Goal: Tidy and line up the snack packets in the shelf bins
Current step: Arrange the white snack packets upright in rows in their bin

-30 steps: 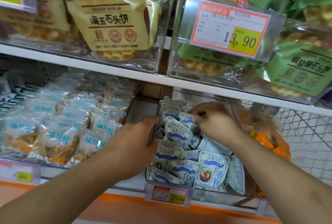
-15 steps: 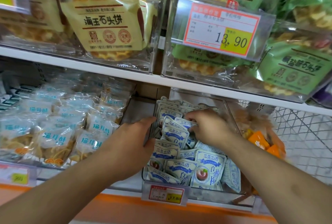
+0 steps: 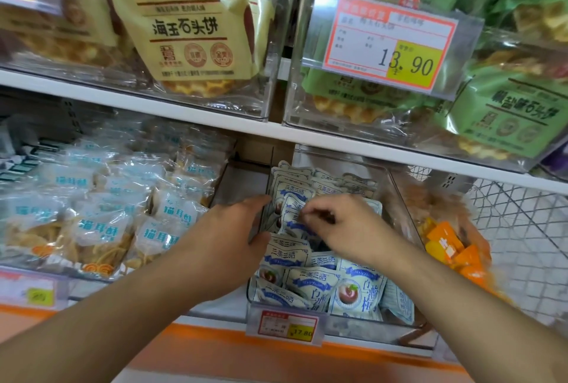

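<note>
A clear plastic bin on the lower shelf holds several small white-and-blue snack packets, some standing in a row at the back, others lying loose at the front. My left hand rests against the bin's left wall, fingers straight, thumb on a packet near the wall. My right hand reaches over the middle of the bin, and its fingertips pinch the top edge of one white-and-blue packet in the standing row.
Left of the bin lies a pile of clear packets with blue labels. Orange packets sit to the right, beside a white wire basket. The upper shelf carries bins of yellow and green biscuit bags. A price tag hangs on the bin's front.
My right hand has moved left and forward across the standing packets and now pinches one nearer the left wall. My left hand has stayed against that wall.
</note>
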Demonstrator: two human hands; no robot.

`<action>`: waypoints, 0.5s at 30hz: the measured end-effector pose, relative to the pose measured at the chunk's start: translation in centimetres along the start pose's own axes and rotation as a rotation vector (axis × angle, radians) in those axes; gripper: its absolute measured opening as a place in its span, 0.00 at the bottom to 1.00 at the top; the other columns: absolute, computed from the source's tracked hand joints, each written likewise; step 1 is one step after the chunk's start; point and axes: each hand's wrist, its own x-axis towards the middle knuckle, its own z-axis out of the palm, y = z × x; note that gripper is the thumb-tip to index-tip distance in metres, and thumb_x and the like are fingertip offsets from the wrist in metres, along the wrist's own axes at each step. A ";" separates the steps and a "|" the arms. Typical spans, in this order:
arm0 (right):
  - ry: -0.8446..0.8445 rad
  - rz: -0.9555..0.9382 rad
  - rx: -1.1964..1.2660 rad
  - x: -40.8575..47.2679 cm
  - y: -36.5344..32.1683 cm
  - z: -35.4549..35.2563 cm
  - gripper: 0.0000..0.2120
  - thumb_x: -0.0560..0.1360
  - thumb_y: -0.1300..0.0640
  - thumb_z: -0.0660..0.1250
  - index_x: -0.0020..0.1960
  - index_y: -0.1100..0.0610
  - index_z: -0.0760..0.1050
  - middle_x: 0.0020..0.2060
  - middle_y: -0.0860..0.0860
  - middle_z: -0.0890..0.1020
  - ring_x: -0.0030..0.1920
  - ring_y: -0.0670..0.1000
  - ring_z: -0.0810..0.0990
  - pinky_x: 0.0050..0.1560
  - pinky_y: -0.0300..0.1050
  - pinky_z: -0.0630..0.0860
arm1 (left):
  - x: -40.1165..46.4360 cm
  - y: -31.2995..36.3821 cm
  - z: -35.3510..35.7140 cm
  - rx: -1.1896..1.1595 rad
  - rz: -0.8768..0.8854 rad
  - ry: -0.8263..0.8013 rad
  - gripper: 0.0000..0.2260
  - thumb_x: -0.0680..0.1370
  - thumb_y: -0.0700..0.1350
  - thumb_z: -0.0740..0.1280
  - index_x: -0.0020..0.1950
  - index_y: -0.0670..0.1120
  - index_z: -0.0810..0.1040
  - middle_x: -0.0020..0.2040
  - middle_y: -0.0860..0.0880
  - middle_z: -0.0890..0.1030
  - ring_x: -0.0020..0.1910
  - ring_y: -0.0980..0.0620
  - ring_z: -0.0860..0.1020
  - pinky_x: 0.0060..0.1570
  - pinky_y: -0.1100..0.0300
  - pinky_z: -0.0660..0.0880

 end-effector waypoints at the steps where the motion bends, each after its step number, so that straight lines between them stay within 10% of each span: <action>1: -0.058 -0.008 -0.055 0.0 -0.2 0.4 0.05 0.81 0.51 0.70 0.53 0.44 0.85 0.41 0.43 0.86 0.38 0.43 0.83 0.39 0.40 0.79 | 0.0 0.0 0.0 0.005 -0.005 -0.004 0.26 0.83 0.51 0.64 0.79 0.61 0.61 0.63 0.53 0.81 0.59 0.52 0.80 0.54 0.59 0.77; 6: -0.168 0.045 0.090 0.1 -0.8 0.2 0.08 0.77 0.59 0.76 0.50 0.46 0.88 0.37 0.43 0.87 0.38 0.40 0.84 0.43 0.39 0.81 | 0.0 -0.2 0.0 0.035 0.033 -0.022 0.26 0.83 0.51 0.64 0.80 0.60 0.61 0.74 0.54 0.73 0.68 0.51 0.74 0.62 0.61 0.71; 11: -0.292 0.020 0.220 -1.3 -1.1 -0.8 0.07 0.76 0.61 0.76 0.48 0.50 0.89 0.39 0.45 0.88 0.40 0.42 0.85 0.43 0.36 0.78 | 0.3 -0.6 0.6 0.216 0.176 -0.119 0.22 0.84 0.57 0.58 0.79 0.60 0.63 0.82 0.60 0.41 0.81 0.54 0.42 0.78 0.49 0.57; 15: -0.282 0.038 0.195 -2.4 -1.0 -1.0 0.05 0.77 0.58 0.76 0.48 0.48 0.89 0.42 0.44 0.88 0.46 0.46 0.86 0.53 0.46 0.83 | -0.1 -0.1 0.9 0.362 0.196 -0.334 0.18 0.84 0.61 0.54 0.67 0.60 0.77 0.81 0.60 0.42 0.80 0.54 0.44 0.78 0.47 0.57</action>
